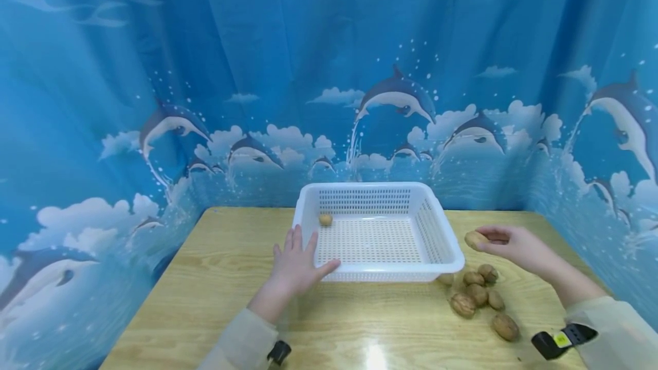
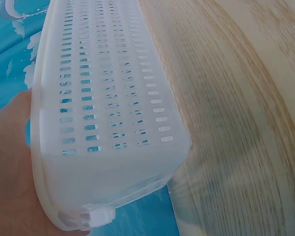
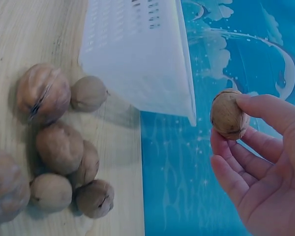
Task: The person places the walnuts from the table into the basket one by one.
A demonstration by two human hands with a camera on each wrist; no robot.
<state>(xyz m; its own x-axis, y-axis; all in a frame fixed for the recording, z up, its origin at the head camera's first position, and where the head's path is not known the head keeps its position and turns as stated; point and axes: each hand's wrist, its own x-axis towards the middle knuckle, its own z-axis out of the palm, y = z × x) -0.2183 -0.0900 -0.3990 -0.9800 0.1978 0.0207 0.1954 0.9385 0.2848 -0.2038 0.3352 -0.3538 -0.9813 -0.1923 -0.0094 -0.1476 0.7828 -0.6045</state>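
Observation:
A white plastic basket (image 1: 367,273) with slotted walls stands on the table. One walnut (image 1: 325,220) lies inside it, near the back left corner. My left hand (image 1: 295,267) rests on the basket's front left rim, fingers straight and spread. To the right of the basket, my right hand (image 1: 506,247) pinches a walnut (image 3: 229,114) between thumb and fingertips, raised above the table. Below that hand, several loose walnuts (image 1: 477,294) sit in a cluster by the basket's front right corner. A larger walnut (image 1: 506,327) lies a little nearer me.
The wooden table (image 1: 216,301) reaches back to a blue curtain (image 1: 288,73) printed with dolphins, which also hangs along both sides. Each wrist wears a dark strap, the right one with a small camera (image 1: 550,344).

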